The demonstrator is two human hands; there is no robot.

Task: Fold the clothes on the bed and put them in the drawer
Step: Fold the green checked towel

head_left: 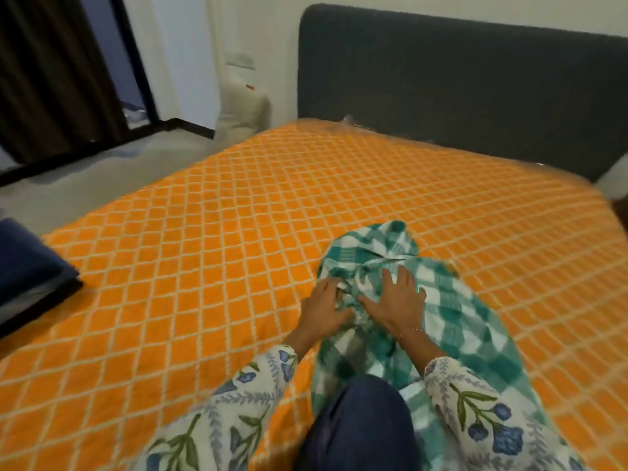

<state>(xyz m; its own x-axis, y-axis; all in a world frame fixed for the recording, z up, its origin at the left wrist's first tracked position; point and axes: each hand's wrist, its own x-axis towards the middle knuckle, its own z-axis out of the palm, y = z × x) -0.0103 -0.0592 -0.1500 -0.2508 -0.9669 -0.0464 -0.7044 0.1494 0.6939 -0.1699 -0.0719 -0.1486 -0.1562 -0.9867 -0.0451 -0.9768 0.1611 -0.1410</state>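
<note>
Orange quilted bed (204, 215), dark headboard (458, 79) upper right. My right hand (396, 300) spread flat on green checked garment (458, 321), lower centre-right; my left hand (323, 309) pinches its bunched left edge. Navy folded pile (27, 266) far left.

Home bedroom, bed (238, 205), padded headboard (458, 79)

The bed (509, 107) headboard is covered in dark grey cloth with a matt, nubby texture. The bedspread (210, 205) is orange woven cloth with a raised white lattice pattern, matt. The checked garment (452, 317) is soft green-and-white cloth, crumpled. The sleeves (475, 402) are white printed floral cloth. The folded item (27, 266) at the left edge is dark blue matt cloth.
</note>
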